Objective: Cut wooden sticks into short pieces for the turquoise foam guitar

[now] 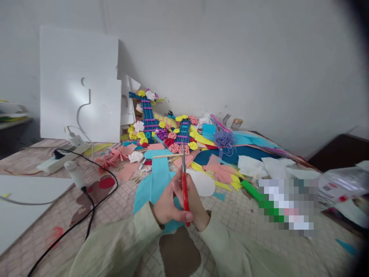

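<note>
Red-handled scissors are held up in front of me, blades upward and away from me, looking closed. My left hand wraps toward the handles, its thumb pressed on the lower part. My right hand grips the scissors from the other side, and the two hands meet; some of its fingers are hidden. Beneath and behind my hands lies a light-blue guitar-shaped cutout. A thin wooden stick crosses its upper end. Just right of the scissors is a white rounded piece.
Blue guitar-shaped crafts with paper flowers lean at the back. Purple yarn, pink paper scraps and a green stick-like item lie rightward. At left are a power strip, a hot glue gun with a black cord, and white board.
</note>
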### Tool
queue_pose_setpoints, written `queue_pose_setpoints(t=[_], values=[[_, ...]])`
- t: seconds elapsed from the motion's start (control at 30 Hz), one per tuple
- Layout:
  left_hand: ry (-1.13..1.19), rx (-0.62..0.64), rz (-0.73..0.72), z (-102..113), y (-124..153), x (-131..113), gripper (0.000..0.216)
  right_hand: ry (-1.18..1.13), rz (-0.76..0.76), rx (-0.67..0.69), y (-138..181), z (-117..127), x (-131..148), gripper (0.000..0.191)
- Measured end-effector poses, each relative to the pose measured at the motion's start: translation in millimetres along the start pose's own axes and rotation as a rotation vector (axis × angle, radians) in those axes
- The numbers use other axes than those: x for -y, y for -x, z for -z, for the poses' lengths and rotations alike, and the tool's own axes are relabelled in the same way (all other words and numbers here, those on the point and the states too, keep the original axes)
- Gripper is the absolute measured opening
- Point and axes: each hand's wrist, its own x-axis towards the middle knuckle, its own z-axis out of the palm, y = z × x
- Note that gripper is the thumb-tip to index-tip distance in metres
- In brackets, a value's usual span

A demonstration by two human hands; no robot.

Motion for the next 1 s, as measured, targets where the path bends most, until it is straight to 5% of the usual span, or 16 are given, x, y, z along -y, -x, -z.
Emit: queue_pose_setpoints(t=[0.47, 0.83, 0.93, 1.0], values=[[-0.046, 0.006, 0.008, -7.3, -5.4, -1.3, 0.081, 0.102, -0.001, -0.006, -4.6, 8.8, -9.8, 0.016], [0.023, 0.082, 0.054, -3.6, -3.8, 13.1, 0.095, 0.047, 0.016, 0.071, -6.5, 14.2, -20.9, 0.017], [-0.054, -0.044, 0.101, 8.5, -0.3, 16.2, 0.111, 0.028, 0.011, 0.066, -8.2, 18.2, -27.9, 0.023], [-0.126, -0.220, 0.077, 21.8, -1.4, 9.2, 0.104, 0.001, 0.015, 0.010, -10.9, 21.2, -33.6, 0.027]])
